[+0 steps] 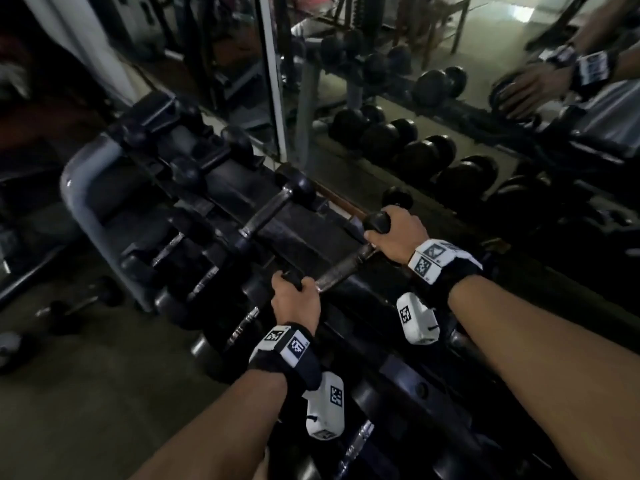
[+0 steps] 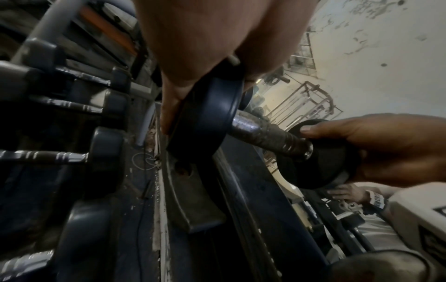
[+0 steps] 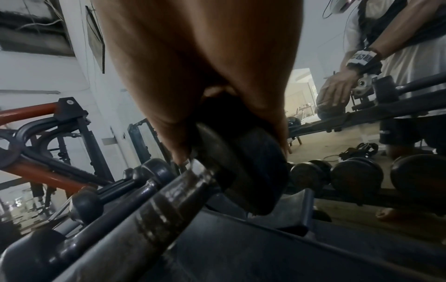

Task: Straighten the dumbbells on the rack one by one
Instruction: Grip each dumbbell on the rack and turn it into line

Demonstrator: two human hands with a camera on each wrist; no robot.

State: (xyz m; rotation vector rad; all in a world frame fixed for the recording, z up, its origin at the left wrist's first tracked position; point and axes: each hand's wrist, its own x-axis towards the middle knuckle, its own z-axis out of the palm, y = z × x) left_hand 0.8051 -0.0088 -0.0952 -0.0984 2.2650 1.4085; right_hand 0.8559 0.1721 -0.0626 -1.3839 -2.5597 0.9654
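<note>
Two hands: the left hand [image 1: 294,299] and the right hand [image 1: 394,233]. Both are on one dumbbell [image 1: 341,270]. There is one rack [image 1: 79,188] and one mirror [image 1: 415,126]. The rack holds many more dumbbells, too dark to count.

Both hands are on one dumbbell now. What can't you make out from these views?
- Near head of the dumbbell: head view, covered by the left hand.
- Far head: right wrist view, largely wrapped by the right hand.
- Weight markings: all views, too dark and blurred.
- Lower rack tiers: head view, hidden by forearms.
</note>
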